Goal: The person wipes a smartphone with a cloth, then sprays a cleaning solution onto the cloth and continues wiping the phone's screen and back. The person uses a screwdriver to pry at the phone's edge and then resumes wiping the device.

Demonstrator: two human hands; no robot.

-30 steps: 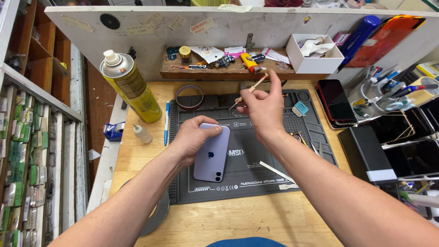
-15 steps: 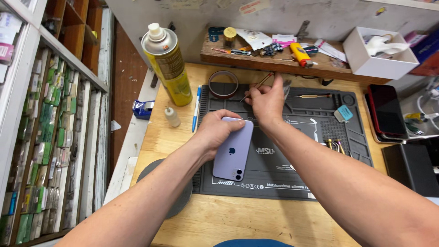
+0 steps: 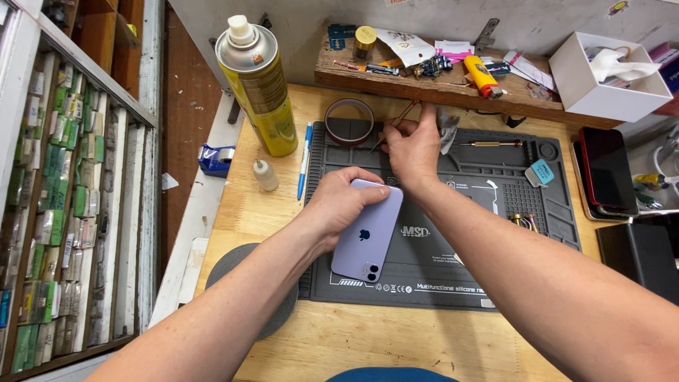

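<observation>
My left hand (image 3: 339,201) grips a lilac smartphone (image 3: 368,233) by its upper end, back side up, on the dark grey silicone work mat (image 3: 495,262). My right hand (image 3: 414,145) reaches to the mat's far edge and pinches a thin wooden-handled tool (image 3: 395,125) next to a roll of brown tape (image 3: 349,120). Its fingers also touch a crumpled grey cloth (image 3: 447,127).
A yellow spray can (image 3: 258,85), a small white bottle (image 3: 265,175) and a blue pen (image 3: 304,159) stand left of the mat. A wooden shelf (image 3: 453,88) holds small parts; a white tissue box (image 3: 605,78) and a red phone (image 3: 607,170) sit at right. Parts racks line the left.
The view has shifted so the bench sits further right and closer. My right hand has lowered from mid-air to the mat's far edge with the tool. The left hand stays on the phone.
</observation>
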